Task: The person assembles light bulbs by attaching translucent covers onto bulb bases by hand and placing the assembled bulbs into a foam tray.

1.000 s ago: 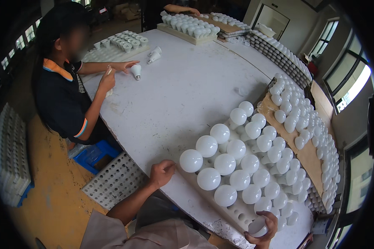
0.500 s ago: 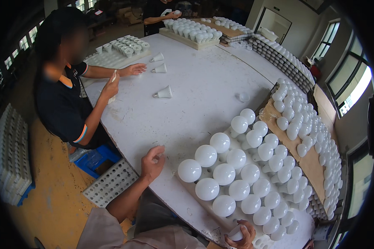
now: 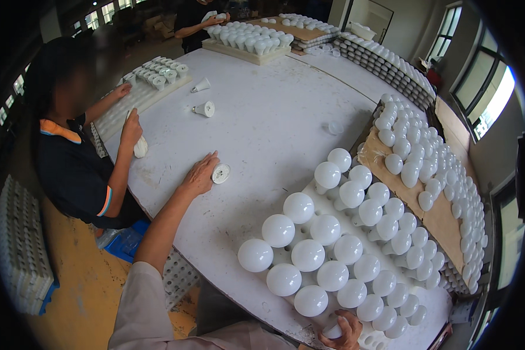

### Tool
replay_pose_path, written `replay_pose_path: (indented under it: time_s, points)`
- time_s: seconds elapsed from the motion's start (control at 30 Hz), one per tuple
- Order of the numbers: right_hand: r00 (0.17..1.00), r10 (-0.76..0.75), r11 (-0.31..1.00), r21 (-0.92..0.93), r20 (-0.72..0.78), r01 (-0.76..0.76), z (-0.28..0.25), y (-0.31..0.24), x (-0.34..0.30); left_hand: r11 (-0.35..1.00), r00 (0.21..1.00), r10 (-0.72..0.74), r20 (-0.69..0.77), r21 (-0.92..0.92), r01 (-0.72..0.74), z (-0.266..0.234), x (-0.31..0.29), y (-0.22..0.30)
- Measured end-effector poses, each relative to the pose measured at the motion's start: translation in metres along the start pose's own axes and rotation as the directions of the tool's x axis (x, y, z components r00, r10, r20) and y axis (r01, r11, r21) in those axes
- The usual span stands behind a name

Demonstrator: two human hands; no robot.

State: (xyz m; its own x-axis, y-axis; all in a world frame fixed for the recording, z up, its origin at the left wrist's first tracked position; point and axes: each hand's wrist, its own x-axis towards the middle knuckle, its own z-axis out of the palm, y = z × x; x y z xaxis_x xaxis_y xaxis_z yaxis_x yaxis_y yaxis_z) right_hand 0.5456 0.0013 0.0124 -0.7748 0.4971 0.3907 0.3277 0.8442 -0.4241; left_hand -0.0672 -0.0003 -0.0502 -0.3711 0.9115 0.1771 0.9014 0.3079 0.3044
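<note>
My left hand (image 3: 200, 175) reaches over the white table (image 3: 262, 99), its fingers closed on a white LED bulb body (image 3: 221, 173). The round, open face of that bulb body points toward me. At the near edge, my right hand (image 3: 347, 331) is wrapped around a white, rounded bulb cover (image 3: 332, 328), partly hidden by the fingers. Beside it stands a foam tray (image 3: 372, 338) of bulbs with glossy white domes (image 3: 308, 255). Farther off, two loose bulb bodies, one nearer (image 3: 203, 109) and one behind (image 3: 200, 86), lie on the table.
At the left, a co-worker (image 3: 76, 163) handles a white item by a tray of bulb bodies (image 3: 157, 74). Another person (image 3: 195, 23) works at the far end. Cardboard (image 3: 414, 204) with more bulbs lies right. Clear cups (image 3: 335, 128) sit mid-table; stacked trays (image 3: 22, 245) stand left.
My left hand has moved forward from the near table edge and taken hold of the nearest loose bulb body. The co-worker's far hand has gone to the tray. My right hand stays with the cover.
</note>
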Motion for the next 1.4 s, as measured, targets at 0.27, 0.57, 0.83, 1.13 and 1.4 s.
replay_pose_path:
  time_s: [0.27,0.57,0.83,1.13,1.4]
  points:
    - [1.000,-0.023,0.995,0.095,-0.006,0.023,0.004,-0.001,-0.022,0.985,0.939,-0.151,0.310,-0.038,0.171,-0.028,-0.028,0.076]
    - [0.967,0.148,0.798,0.603,-0.208,0.008,0.001,-0.033,0.005,0.351,0.957,-0.241,0.159,-0.905,0.238,-0.033,-0.149,0.085]
    - [0.959,0.254,0.278,0.940,0.129,-0.200,0.029,-0.055,-0.009,-0.072,0.779,0.394,0.488,-0.828,0.556,-0.026,-0.255,0.213]
    - [0.956,0.241,0.374,0.893,0.168,-0.251,0.042,-0.058,-0.016,0.211,0.690,0.625,0.364,-0.931,0.299,-0.004,-0.246,0.274]
    - [0.871,0.388,0.203,0.894,0.301,-0.399,0.048,-0.079,-0.008,0.107,0.895,0.033,0.445,-0.892,0.439,-0.007,-0.261,0.297]
